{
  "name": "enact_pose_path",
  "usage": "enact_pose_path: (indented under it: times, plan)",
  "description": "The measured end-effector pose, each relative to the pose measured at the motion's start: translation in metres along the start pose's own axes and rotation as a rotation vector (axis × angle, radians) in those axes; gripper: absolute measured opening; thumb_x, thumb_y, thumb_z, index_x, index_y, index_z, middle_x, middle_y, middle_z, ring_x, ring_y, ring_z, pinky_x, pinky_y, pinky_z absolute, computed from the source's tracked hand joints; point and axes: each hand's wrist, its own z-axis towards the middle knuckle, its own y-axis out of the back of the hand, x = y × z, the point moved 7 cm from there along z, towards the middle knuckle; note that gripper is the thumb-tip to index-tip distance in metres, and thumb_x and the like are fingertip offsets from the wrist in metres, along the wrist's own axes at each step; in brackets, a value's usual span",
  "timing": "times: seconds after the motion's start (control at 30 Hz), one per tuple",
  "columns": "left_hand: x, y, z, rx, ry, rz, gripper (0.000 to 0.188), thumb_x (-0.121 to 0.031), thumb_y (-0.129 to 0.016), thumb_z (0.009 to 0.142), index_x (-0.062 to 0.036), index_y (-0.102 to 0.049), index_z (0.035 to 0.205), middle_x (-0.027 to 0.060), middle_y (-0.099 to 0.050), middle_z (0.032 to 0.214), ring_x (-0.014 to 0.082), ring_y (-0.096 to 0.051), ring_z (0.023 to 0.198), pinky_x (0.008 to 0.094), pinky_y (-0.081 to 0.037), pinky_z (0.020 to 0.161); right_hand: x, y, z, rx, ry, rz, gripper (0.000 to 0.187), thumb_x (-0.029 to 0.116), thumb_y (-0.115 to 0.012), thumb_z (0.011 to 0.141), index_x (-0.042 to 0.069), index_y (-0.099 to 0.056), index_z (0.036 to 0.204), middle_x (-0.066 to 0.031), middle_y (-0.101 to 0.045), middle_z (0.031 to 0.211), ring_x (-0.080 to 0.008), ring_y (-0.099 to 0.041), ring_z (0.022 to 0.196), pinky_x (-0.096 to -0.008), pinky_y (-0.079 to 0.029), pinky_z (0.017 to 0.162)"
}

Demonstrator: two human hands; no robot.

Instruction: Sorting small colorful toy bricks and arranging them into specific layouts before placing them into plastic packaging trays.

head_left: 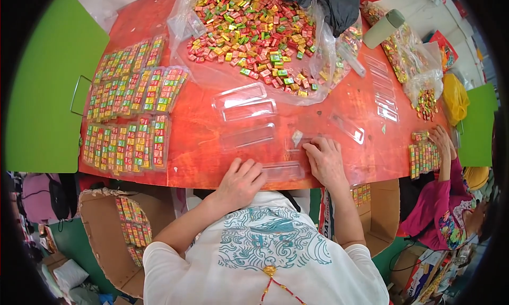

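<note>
My left hand (241,182) rests at the table's near edge, fingers bent and a little apart, by the left end of a clear plastic tray (283,170). To its right, my right hand (325,160) has its thumb and fingers drawn together at the right end of another clear plastic tray (292,145). A small whitish scrap (297,137) shows at that tray; what it is I cannot make out. Further empty clear trays (248,137) lie just beyond my hands. A large heap of small red, yellow and green wrapped blocks (260,34) spreads on clear plastic sheeting beyond them.
Rows of filled trays (127,146) cover the table's left side. Clear trays (384,90) and a pale green bottle (384,28) are at right. Cardboard boxes (101,236) stand below the near edge. A co-worker's hand (441,143) touches filled trays (424,159) at far right.
</note>
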Motion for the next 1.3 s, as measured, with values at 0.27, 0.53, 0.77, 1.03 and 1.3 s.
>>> enact_pose_path:
  times: [0.27,0.53,0.77,1.03,1.3]
  plan:
    - [0.016,0.022,-0.025,-0.068,0.119,0.057,0.023,-0.009,-0.066,0.078,-0.0038,-0.069,0.100,0.0136,-0.062,0.110,0.0315,-0.058,0.107,0.0481,-0.044,0.095,-0.025,0.006,-0.003,-0.029,-0.068,-0.017,0.017,0.006,-0.065,0.089,0.008,-0.070,0.105,-0.0089,-0.063,0.104,-0.0290,-0.060,0.102,-0.0427,-0.043,0.088]
    - [-0.025,-0.018,0.046,-0.021,-0.156,0.040,0.025,-0.015,-0.061,0.082,-0.0019,-0.066,0.102,0.0140,-0.060,0.098,0.0297,-0.056,0.098,0.0448,-0.045,0.089,-0.054,0.010,0.000,-0.022,-0.114,-0.125,0.020,0.006,-0.064,0.088,0.009,-0.071,0.107,-0.0082,-0.064,0.108,-0.0299,-0.059,0.103,-0.0435,-0.043,0.086]
    - [-0.032,-0.054,0.079,0.014,-0.144,0.234,0.034,-0.021,-0.059,0.085,-0.0016,-0.064,0.113,0.0153,-0.059,0.107,0.0317,-0.054,0.105,0.0499,-0.041,0.094,-0.040,-0.001,0.010,0.057,-0.020,0.004,0.025,0.005,-0.064,0.089,0.007,-0.070,0.113,-0.0103,-0.063,0.112,-0.0313,-0.059,0.108,-0.0441,-0.045,0.093]
    - [-0.018,-0.058,0.095,0.025,-0.006,0.049,0.058,-0.029,-0.062,0.090,0.0013,-0.053,0.138,0.0258,-0.045,0.147,0.0429,-0.039,0.140,0.0602,-0.034,0.106,-0.101,0.008,0.015,-0.216,-0.265,-0.236,0.024,0.013,-0.067,0.089,0.008,-0.069,0.112,-0.0085,-0.063,0.115,-0.0302,-0.058,0.109,-0.0453,-0.043,0.090]
    - [-0.024,-0.072,0.083,0.076,-0.004,0.048,0.057,-0.033,-0.063,0.090,0.0012,-0.056,0.136,0.0280,-0.045,0.146,0.0440,-0.040,0.139,0.0622,-0.034,0.107,-0.060,-0.012,0.047,-0.143,-0.059,-0.084,0.023,0.012,-0.065,0.089,0.008,-0.068,0.112,-0.0091,-0.062,0.114,-0.0315,-0.057,0.107,-0.0444,-0.046,0.088]
